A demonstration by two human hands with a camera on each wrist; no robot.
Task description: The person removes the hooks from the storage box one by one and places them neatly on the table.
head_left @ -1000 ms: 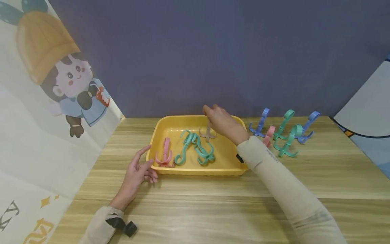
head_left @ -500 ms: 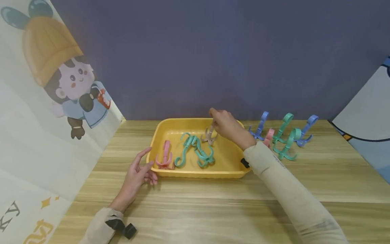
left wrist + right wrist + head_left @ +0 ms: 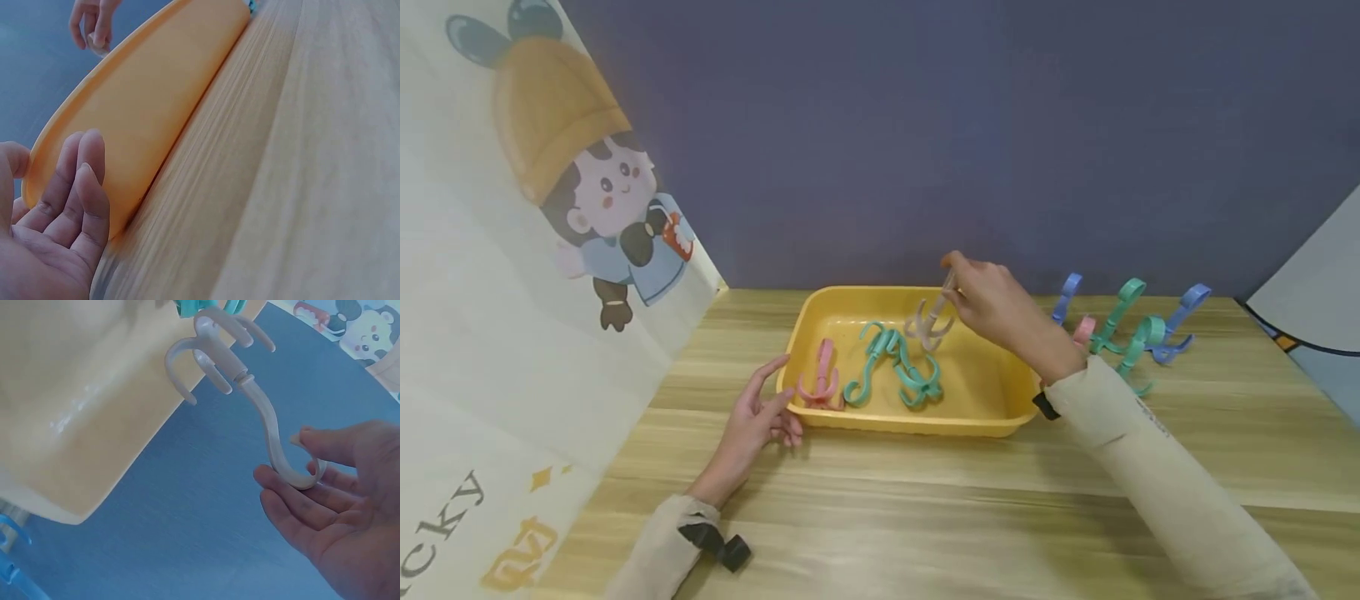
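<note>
Tilts a pale grey-white, multi-pronged plastic hook [image 3: 224, 360] further over than half a second ago, above the yellow plastic tray [image 3: 917, 425], apparently free of the curly green plastic hooks [image 3: 887, 340], pinching its curved end in the right hand [image 3: 996, 302], resting a loosely open left hand [image 3: 758, 421] at the rim.

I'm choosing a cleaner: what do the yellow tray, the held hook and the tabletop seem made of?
Yellow tray: probably glossy molded plastic, given the bright highlights inside. Held hook: likely smooth pale plastic, with rounded prongs and an even surface. Tabletop: satin-looking wood or wood-print laminate, by its streaky grain.
</note>
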